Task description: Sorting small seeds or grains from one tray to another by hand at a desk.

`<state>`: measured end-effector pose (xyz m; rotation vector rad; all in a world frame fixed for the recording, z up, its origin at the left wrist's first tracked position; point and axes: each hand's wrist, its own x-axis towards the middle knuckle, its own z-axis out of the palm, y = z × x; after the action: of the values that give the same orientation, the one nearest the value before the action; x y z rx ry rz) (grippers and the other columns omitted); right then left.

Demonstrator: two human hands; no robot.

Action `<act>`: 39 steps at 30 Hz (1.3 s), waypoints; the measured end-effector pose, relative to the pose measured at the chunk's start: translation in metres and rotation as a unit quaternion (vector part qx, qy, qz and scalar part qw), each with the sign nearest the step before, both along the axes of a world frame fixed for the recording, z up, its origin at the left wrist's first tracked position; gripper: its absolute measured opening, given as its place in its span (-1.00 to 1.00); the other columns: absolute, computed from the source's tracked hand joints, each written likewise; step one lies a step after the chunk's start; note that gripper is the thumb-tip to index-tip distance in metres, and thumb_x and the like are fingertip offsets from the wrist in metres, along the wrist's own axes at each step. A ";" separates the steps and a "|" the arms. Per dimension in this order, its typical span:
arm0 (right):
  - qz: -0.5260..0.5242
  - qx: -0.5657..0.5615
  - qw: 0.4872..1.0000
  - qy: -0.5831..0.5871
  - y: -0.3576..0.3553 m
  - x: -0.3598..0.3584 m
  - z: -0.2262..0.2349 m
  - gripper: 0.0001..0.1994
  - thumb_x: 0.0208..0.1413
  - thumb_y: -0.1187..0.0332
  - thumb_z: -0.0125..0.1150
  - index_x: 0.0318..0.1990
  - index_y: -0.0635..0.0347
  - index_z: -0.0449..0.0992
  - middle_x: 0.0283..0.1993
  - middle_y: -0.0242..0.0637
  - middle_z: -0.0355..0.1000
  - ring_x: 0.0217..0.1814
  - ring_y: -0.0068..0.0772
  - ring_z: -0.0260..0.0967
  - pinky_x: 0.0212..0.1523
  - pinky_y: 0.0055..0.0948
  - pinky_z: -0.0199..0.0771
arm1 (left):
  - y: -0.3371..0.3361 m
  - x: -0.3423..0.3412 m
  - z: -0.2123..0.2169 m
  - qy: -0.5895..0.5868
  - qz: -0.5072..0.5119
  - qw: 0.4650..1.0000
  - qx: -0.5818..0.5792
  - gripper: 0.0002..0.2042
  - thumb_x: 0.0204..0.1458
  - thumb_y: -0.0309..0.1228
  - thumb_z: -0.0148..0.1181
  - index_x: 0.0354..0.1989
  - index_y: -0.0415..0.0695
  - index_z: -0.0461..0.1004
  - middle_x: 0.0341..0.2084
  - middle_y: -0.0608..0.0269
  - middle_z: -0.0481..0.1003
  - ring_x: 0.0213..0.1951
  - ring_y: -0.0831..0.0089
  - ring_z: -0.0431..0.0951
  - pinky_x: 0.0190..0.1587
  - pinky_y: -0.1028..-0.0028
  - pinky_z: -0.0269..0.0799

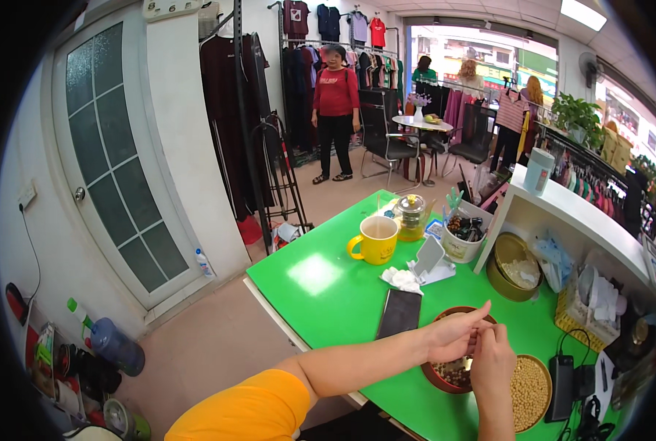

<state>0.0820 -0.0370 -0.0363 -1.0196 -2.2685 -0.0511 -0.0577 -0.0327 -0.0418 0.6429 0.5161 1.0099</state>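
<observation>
Fingers bent, left hand (pixel 453 336) meets right hand (pixel 492 363) over the bowl (pixel 436 380) — can't tell if anything's gripped. Small beige balls (pixel 531 391) lie right.

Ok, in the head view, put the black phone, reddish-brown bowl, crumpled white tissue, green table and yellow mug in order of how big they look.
1. Green table
2. Reddish-brown bowl, though partly covered
3. Yellow mug and black phone: too alike to rank
4. Crumpled white tissue

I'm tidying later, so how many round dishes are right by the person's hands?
2: a reddish-brown bowl, partly hidden by the left hand and right hand, and a dish of pale balls to its right. Others may be hidden.
</observation>
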 end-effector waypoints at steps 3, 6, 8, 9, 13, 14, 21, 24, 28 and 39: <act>0.002 0.027 1.000 0.016 0.003 -0.003 -0.003 -0.92 0.03 0.48 0.09 -0.30 0.27 0.43 -0.23 -0.14 0.36 -0.32 -0.05 0.41 -0.38 -0.15 0.43 | 0.006 -0.006 -0.010 -0.002 -0.024 1.000 0.017 -0.44 0.20 0.13 -0.19 -0.11 -0.17 0.46 -0.25 0.36 0.44 -0.19 0.56 0.39 -0.07 0.51 0.32; 0.006 0.016 1.000 -0.014 0.002 -0.003 -0.005 -0.88 -0.03 0.51 0.09 -0.30 0.28 0.42 -0.24 -0.14 0.34 -0.32 -0.08 0.42 -0.40 -0.18 0.45 | 0.010 -0.008 -0.017 0.008 -0.030 0.999 0.013 -0.44 0.20 0.12 -0.18 -0.07 -0.19 0.43 -0.19 0.32 0.44 -0.13 0.54 0.40 -0.03 0.51 0.32; 0.007 0.009 1.000 -0.027 0.002 -0.001 -0.005 -0.87 -0.06 0.52 0.09 -0.29 0.29 0.41 -0.25 -0.13 0.33 -0.31 -0.09 0.43 -0.40 -0.20 0.47 | 0.011 -0.008 -0.019 0.026 -0.014 0.999 -0.011 -0.45 0.21 0.11 -0.19 -0.08 -0.19 0.43 -0.19 0.32 0.44 -0.13 0.54 0.40 -0.02 0.50 0.32; 0.002 -0.003 0.999 -0.039 0.002 0.001 -0.003 -0.87 -0.05 0.52 0.09 -0.29 0.29 0.41 -0.25 -0.13 0.32 -0.32 -0.09 0.43 -0.41 -0.20 0.46 | 0.012 -0.006 -0.021 0.027 -0.015 0.999 -0.012 -0.45 0.21 0.11 -0.19 -0.08 -0.19 0.43 -0.19 0.32 0.44 -0.13 0.54 0.40 -0.02 0.50 0.32; -0.013 -0.036 0.998 -0.056 0.002 0.003 -0.001 -0.89 0.00 0.50 0.07 -0.29 0.28 0.41 -0.26 -0.12 0.33 -0.33 -0.06 0.42 -0.41 -0.18 0.45 | 0.011 0.001 -0.022 0.014 -0.025 1.000 -0.011 -0.45 0.21 0.11 -0.19 -0.10 -0.19 0.43 -0.21 0.32 0.44 -0.16 0.54 0.40 -0.04 0.49 0.33; -0.016 -0.039 0.998 -0.049 0.001 0.001 -0.001 -0.91 0.03 0.48 0.06 -0.29 0.27 0.42 -0.26 -0.11 0.34 -0.33 -0.04 0.41 -0.40 -0.17 0.44 | 0.011 -0.001 -0.023 0.016 -0.023 1.000 -0.011 -0.45 0.21 0.11 -0.19 -0.10 -0.19 0.43 -0.20 0.32 0.44 -0.15 0.54 0.40 -0.03 0.49 0.33; -0.013 -0.035 0.999 -0.029 0.000 -0.002 -0.002 -0.90 -0.01 0.51 0.06 -0.30 0.27 0.41 -0.27 -0.11 0.33 -0.33 -0.03 0.41 -0.41 -0.16 0.44 | 0.015 -0.011 -0.028 0.002 -0.040 0.999 0.023 -0.46 0.21 0.09 -0.17 -0.09 -0.21 0.42 -0.17 0.29 0.44 -0.12 0.51 0.40 0.03 0.48 0.31; -0.034 -0.010 0.999 -0.027 0.000 0.010 0.000 -0.91 -0.03 0.53 0.03 -0.33 0.30 0.38 -0.28 -0.11 0.31 -0.35 -0.07 0.43 -0.43 -0.18 0.45 | 0.021 0.005 -0.022 0.019 -0.043 0.999 -0.011 -0.47 0.21 0.07 -0.16 -0.07 -0.23 0.41 -0.15 0.27 0.45 -0.11 0.48 0.43 0.05 0.46 0.31; 0.002 -0.052 0.997 -0.051 0.005 0.003 -0.003 -0.91 -0.02 0.51 0.02 -0.34 0.30 0.39 -0.25 -0.10 0.32 -0.33 -0.07 0.43 -0.38 -0.19 0.48 | 0.009 -0.012 -0.024 0.007 -0.012 1.000 -0.011 -0.46 0.21 0.06 -0.15 -0.05 -0.25 0.40 -0.10 0.19 0.47 -0.04 0.40 0.44 0.11 0.37 0.29; 0.002 -0.032 0.999 -0.026 0.003 0.014 -0.005 -0.87 -0.06 0.55 0.03 -0.29 0.31 0.38 -0.25 -0.08 0.31 -0.29 -0.04 0.43 -0.37 -0.19 0.48 | 0.011 0.007 -0.013 0.036 0.009 0.998 -0.046 -0.58 0.21 0.04 -0.09 -0.26 -0.11 0.45 -0.32 0.37 0.43 -0.21 0.52 0.40 -0.09 0.49 0.33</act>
<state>0.0964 -0.0338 -0.0415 -1.0577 -2.3322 -0.0017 -0.0502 -0.0218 -0.0544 0.5952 0.6295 0.9769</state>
